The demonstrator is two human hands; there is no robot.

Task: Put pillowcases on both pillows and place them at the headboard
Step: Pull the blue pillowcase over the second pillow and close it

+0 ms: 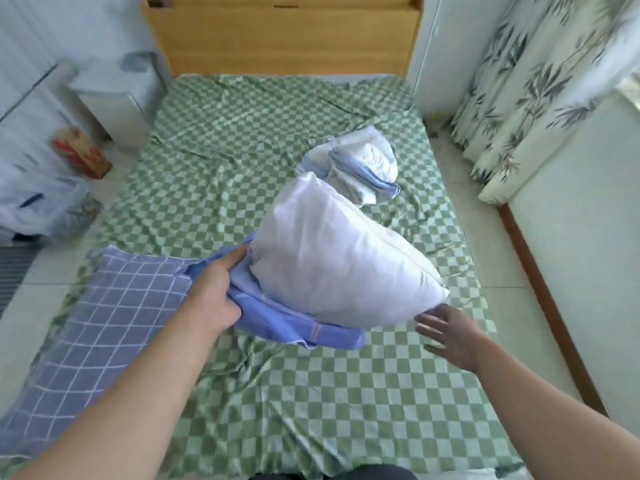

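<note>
Left hand (216, 292): fingers curled round the bunched edge of the blue pillowcase (277, 317), thumb laid along the top of the cloth and pointing at the pillow.
Right hand (446, 332): fingers spread and nearly straight, gripping nothing; the fingertips (424, 320) lie just under the near corner of the pillow, and contact cannot be told.
Pillow (339, 254): bare and white, tilted, its lower side on the pillowcase, mid-bed.
Pillowcase: crumpled beneath the pillow, one end in the left hand, the rest lying on the sheet.
Second pillow (356, 168): white with blue stripes, rumpled, just behind the first, toward the bed's right.
Bed (277, 393): green checked sheet, creased.
Headboard (284, 32): wooden, at the far end, well apart from both pillows.
Quilt (93, 334): purple grid, at the bed's left edge.
</note>
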